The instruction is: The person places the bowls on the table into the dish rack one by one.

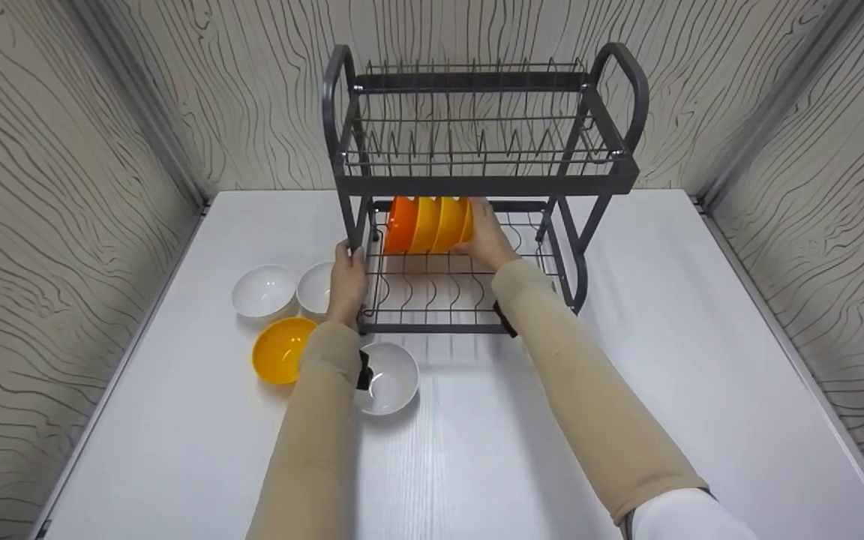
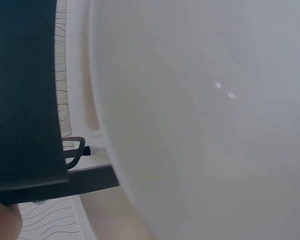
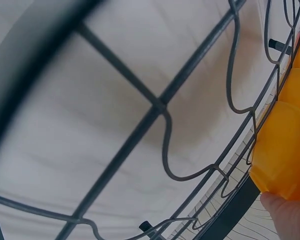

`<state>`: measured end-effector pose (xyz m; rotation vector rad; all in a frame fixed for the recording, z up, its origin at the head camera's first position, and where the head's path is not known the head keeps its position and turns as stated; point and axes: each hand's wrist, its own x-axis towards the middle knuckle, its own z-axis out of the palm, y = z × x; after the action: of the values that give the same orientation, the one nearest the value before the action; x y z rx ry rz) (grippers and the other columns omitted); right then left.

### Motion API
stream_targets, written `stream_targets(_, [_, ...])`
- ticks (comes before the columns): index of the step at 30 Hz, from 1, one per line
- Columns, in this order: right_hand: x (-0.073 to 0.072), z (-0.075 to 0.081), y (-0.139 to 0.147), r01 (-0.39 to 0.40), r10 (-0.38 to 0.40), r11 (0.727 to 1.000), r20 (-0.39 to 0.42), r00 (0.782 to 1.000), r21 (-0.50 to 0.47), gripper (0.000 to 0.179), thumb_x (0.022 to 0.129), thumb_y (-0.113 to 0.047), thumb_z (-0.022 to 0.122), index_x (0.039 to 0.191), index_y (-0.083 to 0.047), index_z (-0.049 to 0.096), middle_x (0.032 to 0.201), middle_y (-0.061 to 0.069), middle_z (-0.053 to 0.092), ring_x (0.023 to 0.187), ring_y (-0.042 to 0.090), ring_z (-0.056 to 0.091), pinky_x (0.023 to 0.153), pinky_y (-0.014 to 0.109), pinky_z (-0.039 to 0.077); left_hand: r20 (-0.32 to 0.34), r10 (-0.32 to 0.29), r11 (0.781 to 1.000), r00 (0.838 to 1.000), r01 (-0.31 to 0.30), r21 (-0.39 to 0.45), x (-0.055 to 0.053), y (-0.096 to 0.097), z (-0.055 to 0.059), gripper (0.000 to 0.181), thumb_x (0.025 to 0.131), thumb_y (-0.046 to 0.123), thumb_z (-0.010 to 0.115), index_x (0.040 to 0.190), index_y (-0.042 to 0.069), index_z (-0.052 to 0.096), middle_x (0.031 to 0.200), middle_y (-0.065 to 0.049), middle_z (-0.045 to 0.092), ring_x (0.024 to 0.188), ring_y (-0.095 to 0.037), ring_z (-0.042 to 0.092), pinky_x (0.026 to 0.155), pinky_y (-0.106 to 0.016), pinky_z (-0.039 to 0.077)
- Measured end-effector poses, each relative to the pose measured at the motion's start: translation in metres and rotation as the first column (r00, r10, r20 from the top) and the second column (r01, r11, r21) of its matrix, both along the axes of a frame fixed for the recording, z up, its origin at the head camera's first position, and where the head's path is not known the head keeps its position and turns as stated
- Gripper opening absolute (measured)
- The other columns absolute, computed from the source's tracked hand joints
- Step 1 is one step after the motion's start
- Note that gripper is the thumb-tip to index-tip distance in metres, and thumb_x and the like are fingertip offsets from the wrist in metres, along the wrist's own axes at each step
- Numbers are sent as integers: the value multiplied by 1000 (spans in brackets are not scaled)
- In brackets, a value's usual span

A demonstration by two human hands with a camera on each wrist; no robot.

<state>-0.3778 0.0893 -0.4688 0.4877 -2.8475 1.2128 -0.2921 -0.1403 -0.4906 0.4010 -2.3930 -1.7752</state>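
Observation:
In the head view my right hand [image 1: 486,236] holds the rightmost yellow bowl [image 1: 466,225] in a row standing on edge on the rack's lower tier. An orange bowl [image 1: 400,225] stands at the row's left end. In the right wrist view, a thumb [image 3: 285,212] lies against the yellow bowl [image 3: 280,155]; the other fingers are mostly out of sight. My left hand [image 1: 347,289] grips the left side of the dark two-tier dish rack [image 1: 484,185], by its front upright. A white bowl [image 2: 205,125] fills most of the left wrist view.
Left of the rack stand two white bowls [image 1: 263,291] and a yellow bowl [image 1: 282,350]. Another white bowl [image 1: 391,379] sits before the rack's front left corner, partly behind my left wrist. The upper tier's wires [image 1: 469,154] overhang the row. Patterned walls enclose the white table [image 1: 492,435].

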Motion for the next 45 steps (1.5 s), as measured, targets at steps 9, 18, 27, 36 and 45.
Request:
stream_targets(9, [0,-1,2,-5,10,997,65,998,-78,107,72,-3,76,146,-38,6,151,2,18,132,21,33,113,40,27,-12,-21,1000,1000,21,-21,0,-2,0,42,101,31,32,140,15,29,139,-10,43,132,-23,38,112,-40,29])
stream_targets(18, [1,-2,2,8,-11,998,55,998,54,103,76,-13,74,148,-26,3,156,10,-2,144,26,8,117,42,16,0,-21,1000,1000,21,-6,-1,-2,-2,42,101,31,31,141,16,28,145,-8,39,137,-23,32,114,-40,25])
stream_targets(27, [5,-5,4,29,-36,992,49,998,122,109,75,-27,76,148,-23,-4,155,11,-15,144,31,-2,114,47,22,4,-12,1000,1000,12,16,0,0,1,42,101,31,32,140,17,29,145,-8,39,137,-23,32,114,-40,25])
stream_targets(36, [14,8,21,13,-24,993,93,995,121,110,75,-40,74,149,-16,-4,154,15,-16,143,34,-6,115,51,16,16,-10,1000,1000,10,21,2,0,-1,42,101,31,32,140,16,29,145,-8,38,137,-22,32,114,-40,25])
stream_targets(45, [30,28,34,-28,6,975,101,995,221,108,81,-46,66,148,-10,-11,153,18,-19,143,34,-8,116,49,14,51,-24,999,998,23,26,1,-2,2,43,101,33,31,141,17,26,147,-7,36,138,-23,30,114,-42,25])
